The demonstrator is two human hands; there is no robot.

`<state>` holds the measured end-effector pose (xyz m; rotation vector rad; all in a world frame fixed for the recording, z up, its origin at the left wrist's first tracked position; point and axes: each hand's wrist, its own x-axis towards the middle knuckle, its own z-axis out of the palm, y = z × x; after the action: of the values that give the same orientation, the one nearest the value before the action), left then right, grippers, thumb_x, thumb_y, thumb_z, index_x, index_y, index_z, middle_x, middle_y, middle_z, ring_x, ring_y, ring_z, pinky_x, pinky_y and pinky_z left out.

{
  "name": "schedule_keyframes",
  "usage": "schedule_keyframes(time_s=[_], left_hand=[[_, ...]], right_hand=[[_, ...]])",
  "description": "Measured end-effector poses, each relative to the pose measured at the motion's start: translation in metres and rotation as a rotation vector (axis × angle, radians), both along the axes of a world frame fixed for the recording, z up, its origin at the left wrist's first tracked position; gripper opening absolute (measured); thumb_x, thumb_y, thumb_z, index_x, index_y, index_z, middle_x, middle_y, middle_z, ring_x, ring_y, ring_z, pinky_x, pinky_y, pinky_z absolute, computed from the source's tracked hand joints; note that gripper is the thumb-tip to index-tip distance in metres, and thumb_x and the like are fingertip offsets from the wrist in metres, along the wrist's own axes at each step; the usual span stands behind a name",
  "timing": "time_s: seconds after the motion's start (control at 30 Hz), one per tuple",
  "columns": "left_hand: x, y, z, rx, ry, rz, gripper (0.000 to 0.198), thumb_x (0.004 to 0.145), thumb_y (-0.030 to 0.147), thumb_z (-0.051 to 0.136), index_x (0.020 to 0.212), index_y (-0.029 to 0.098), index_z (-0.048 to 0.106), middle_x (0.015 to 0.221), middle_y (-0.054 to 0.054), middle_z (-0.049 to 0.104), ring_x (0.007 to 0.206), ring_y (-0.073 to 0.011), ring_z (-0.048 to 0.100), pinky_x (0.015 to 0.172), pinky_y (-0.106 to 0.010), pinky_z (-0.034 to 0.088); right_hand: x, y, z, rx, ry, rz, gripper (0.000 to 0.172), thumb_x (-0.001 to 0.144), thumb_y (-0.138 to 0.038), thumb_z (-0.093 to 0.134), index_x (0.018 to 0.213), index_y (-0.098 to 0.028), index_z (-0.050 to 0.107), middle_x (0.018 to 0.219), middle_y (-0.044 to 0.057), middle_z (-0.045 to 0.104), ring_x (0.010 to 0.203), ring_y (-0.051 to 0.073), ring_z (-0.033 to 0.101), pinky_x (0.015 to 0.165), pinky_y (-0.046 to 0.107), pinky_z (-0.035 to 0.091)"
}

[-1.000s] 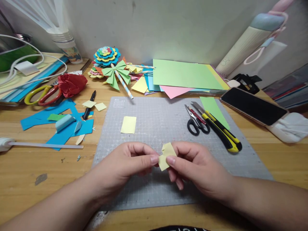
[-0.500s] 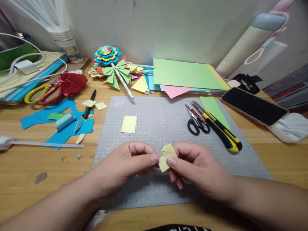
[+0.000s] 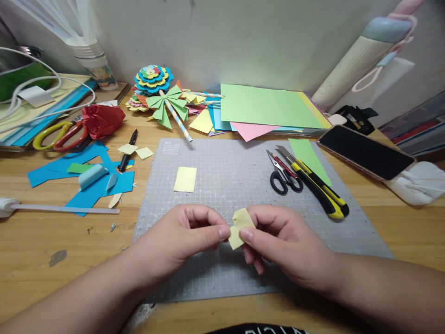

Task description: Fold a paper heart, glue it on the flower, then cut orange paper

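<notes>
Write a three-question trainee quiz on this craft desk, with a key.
1. True or false: both the left hand and the right hand pinch the small folded yellow paper.
2. What lies just right of the black-handled scissors on the grey cutting mat? A) a glue stick B) a yellow-and-black utility knife C) a stapler
3. Fill in: the flat yellow rectangle lies on the ___.
Key: 1 true; 2 B; 3 cutting mat.

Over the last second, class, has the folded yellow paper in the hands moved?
No. The folded yellow paper sits just as far below and right of the loose yellow rectangle on the cutting mat.
</notes>
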<state>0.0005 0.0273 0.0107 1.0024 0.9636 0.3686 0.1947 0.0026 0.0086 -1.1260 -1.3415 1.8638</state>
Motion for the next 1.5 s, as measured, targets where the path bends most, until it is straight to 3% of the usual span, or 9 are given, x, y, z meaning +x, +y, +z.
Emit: schedule_keyframes(time_s=[0.17, 0.43, 0.63, 0.93, 1.07, 1.17, 1.27, 1.4, 1.5], left_hand=[[0.001, -0.001, 0.003, 0.049, 0.043, 0.004, 0.024, 0.074, 0.038, 0.065, 0.066, 0.017, 0.059, 0.059, 0.005, 0.048, 0.058, -0.0098, 0.037, 0.057, -0.024, 0.029], [0.008, -0.011, 0.009, 0.407, 0.167, 0.005, 0.020, 0.081, 0.032, 0.053, 0.065, 0.020, 0.049, 0.062, 0.004, 0.046, 0.062, -0.0122, 0.042, 0.058, -0.025, 0.034], [0.007, -0.010, 0.009, 0.327, 0.118, -0.068, 0.025, 0.081, 0.032, 0.049, 0.060, 0.019, 0.044, 0.059, 0.004, 0.042, 0.060, -0.0116, 0.037, 0.056, -0.025, 0.031], [0.004, -0.010, 0.000, 0.225, -0.016, 0.074, 0.023, 0.085, 0.040, 0.052, 0.076, 0.019, 0.055, 0.060, 0.004, 0.045, 0.058, -0.0110, 0.040, 0.056, -0.025, 0.032], [0.005, -0.012, -0.002, 0.531, 0.083, 0.204, 0.016, 0.084, 0.020, 0.055, 0.099, 0.025, 0.053, 0.088, 0.001, 0.053, 0.078, -0.0132, 0.049, 0.070, -0.026, 0.041], [0.002, -0.013, -0.001, 0.913, 0.164, 0.141, 0.023, 0.082, 0.015, 0.059, 0.101, 0.028, 0.056, 0.103, 0.000, 0.051, 0.096, -0.0148, 0.049, 0.084, -0.027, 0.040], [-0.001, -0.013, 0.002, 1.090, 0.220, 0.046, 0.014, 0.082, 0.015, 0.061, 0.088, 0.027, 0.062, 0.103, 0.001, 0.052, 0.101, -0.0137, 0.050, 0.088, -0.026, 0.038], [-0.001, -0.011, 0.006, 0.970, 0.166, 0.019, 0.007, 0.082, 0.017, 0.061, 0.080, 0.023, 0.063, 0.093, 0.002, 0.059, 0.092, -0.0127, 0.055, 0.082, -0.026, 0.041], [0.002, -0.008, 0.007, 0.628, 0.102, 0.085, 0.008, 0.081, 0.025, 0.061, 0.075, 0.020, 0.059, 0.074, 0.003, 0.060, 0.073, -0.0117, 0.056, 0.069, -0.025, 0.043]], right_hand=[[-0.001, 0.000, -0.001, -0.002, -0.013, 0.007, 0.029, 0.086, -0.038, 0.055, 0.066, -0.017, 0.051, 0.058, -0.003, 0.054, 0.047, 0.006, 0.047, 0.046, 0.020, 0.038], [-0.002, -0.001, 0.002, 0.018, -0.091, 0.002, 0.030, 0.084, -0.037, 0.058, 0.062, -0.018, 0.051, 0.056, -0.003, 0.052, 0.047, 0.006, 0.045, 0.046, 0.021, 0.037], [-0.003, -0.001, 0.001, -0.058, -0.004, 0.030, 0.028, 0.081, -0.038, 0.062, 0.067, -0.016, 0.053, 0.058, -0.003, 0.053, 0.046, 0.005, 0.046, 0.045, 0.020, 0.037], [-0.001, 0.004, -0.004, -0.158, 0.115, -0.033, 0.026, 0.085, -0.036, 0.060, 0.072, -0.015, 0.054, 0.060, -0.003, 0.060, 0.042, 0.003, 0.049, 0.043, 0.015, 0.035], [-0.001, 0.005, -0.005, -0.331, 0.244, 0.008, 0.025, 0.085, -0.034, 0.059, 0.070, -0.014, 0.054, 0.054, -0.003, 0.060, 0.037, 0.002, 0.049, 0.036, 0.011, 0.026], [0.001, 0.008, -0.007, -0.586, 0.391, 0.123, 0.024, 0.082, -0.033, 0.057, 0.068, -0.013, 0.056, 0.048, -0.002, 0.058, 0.031, 0.004, 0.047, 0.030, 0.011, 0.026], [0.004, 0.010, -0.012, -0.782, 0.514, 0.259, 0.022, 0.080, -0.031, 0.054, 0.068, -0.014, 0.056, 0.047, -0.002, 0.058, 0.030, 0.006, 0.049, 0.028, 0.012, 0.028], [0.003, 0.011, -0.015, -0.813, 0.528, 0.306, 0.032, 0.084, -0.041, 0.047, 0.069, -0.013, 0.054, 0.052, 0.001, 0.060, 0.034, 0.007, 0.055, 0.026, 0.011, 0.024], [0.000, 0.008, -0.013, -0.546, 0.409, 0.161, 0.045, 0.087, -0.056, 0.040, 0.078, -0.015, 0.054, 0.061, 0.002, 0.062, 0.040, 0.008, 0.057, 0.029, 0.011, 0.026]])
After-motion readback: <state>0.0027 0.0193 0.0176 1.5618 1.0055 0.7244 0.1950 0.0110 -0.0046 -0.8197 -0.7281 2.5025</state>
